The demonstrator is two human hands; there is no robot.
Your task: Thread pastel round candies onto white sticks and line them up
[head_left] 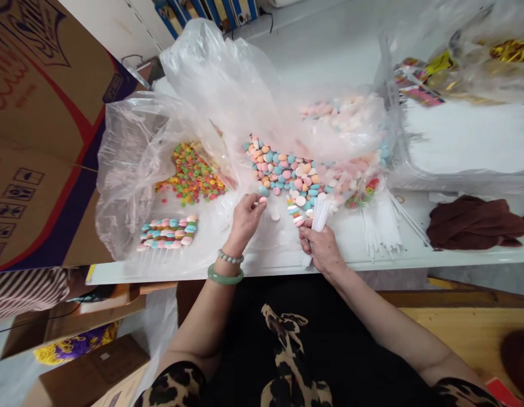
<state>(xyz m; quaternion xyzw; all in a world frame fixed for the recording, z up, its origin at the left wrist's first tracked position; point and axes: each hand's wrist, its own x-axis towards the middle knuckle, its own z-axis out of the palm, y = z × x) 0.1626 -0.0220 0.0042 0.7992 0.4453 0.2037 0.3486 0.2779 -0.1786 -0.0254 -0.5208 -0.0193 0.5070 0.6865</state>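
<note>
My left hand [245, 219], wearing a beaded bracelet and a green bangle, pinches a pink candy [263, 200] between thumb and fingertips. My right hand [323, 247] is closed around a bundle of white sticks [321, 213] together with a candy skewer [294, 210] threaded with coloured pieces. Just beyond both hands lies a heap of pastel candies [282, 169] in pink, blue, orange and white, spilling from a clear plastic bag [228, 73]. One pale candy [275, 216] rests alone between my hands. Finished-looking candy skewers [168, 232] lie side by side at the left.
Small ring-shaped gummies [194, 175] sit in an opened bag at left. A large cardboard box [45, 135] stands at the table's left end. Loose white sticks [382, 226], a brown cloth [476, 223] and a stack of white sheets [469, 135] occupy the right side.
</note>
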